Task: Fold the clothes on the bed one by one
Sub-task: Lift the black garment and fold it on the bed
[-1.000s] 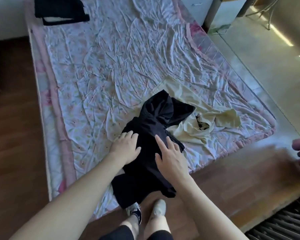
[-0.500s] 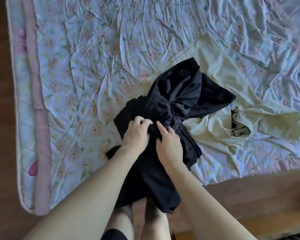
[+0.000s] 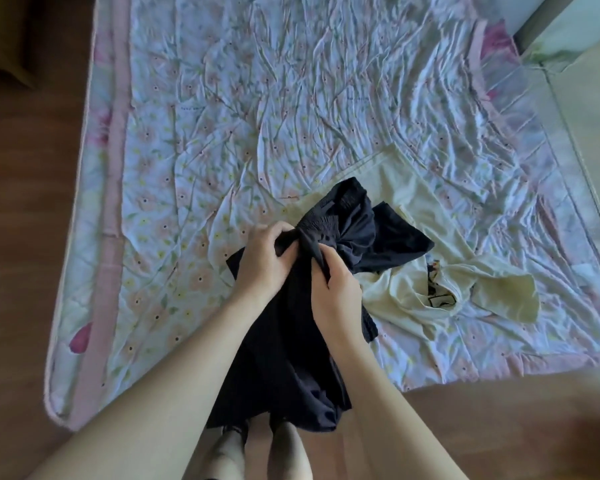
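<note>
A crumpled black garment (image 3: 357, 230) lies at the near edge of the bed (image 3: 257, 116), and its lower part hangs over the edge toward the floor. My left hand (image 3: 265, 261) grips a bunch of the black fabric near its gathered band. Close beside it, my right hand (image 3: 333, 289) pinches the same fabric. A pale yellow shirt (image 3: 412, 289) lies rumpled to the right, partly under the black garment.
The bed is covered with a wrinkled floral sheet with a pink border (image 3: 113, 188). Wooden floor (image 3: 25, 237) runs along the left side and the front. My feet (image 3: 257, 452) stand at the bed's near edge. A pale tiled floor (image 3: 589, 109) lies at the right.
Both hands went from lying flat on the black garment to gripping bunched fabric near its band. The view has tilted down and closer to the bed.
</note>
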